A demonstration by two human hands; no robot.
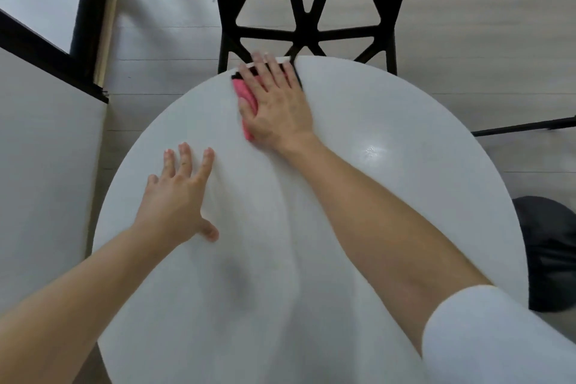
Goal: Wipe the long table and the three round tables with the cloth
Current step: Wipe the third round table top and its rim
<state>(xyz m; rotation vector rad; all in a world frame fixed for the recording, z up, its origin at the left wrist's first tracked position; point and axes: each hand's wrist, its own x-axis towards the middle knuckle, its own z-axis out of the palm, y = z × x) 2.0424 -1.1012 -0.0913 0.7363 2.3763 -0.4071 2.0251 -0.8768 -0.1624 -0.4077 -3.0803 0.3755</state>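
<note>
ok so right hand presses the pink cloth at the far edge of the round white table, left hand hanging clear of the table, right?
Not quite. The head view shows the left hand resting on the round white table, fingers spread, not hanging clear of it. The rest holds: the right hand presses the pink cloth at the far edge.

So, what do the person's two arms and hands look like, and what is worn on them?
The left hand and the right hand are bare: no gloves, no watch. A smooth white sleeve covers the right upper arm; no sleeve shows on the left forearm.
</note>
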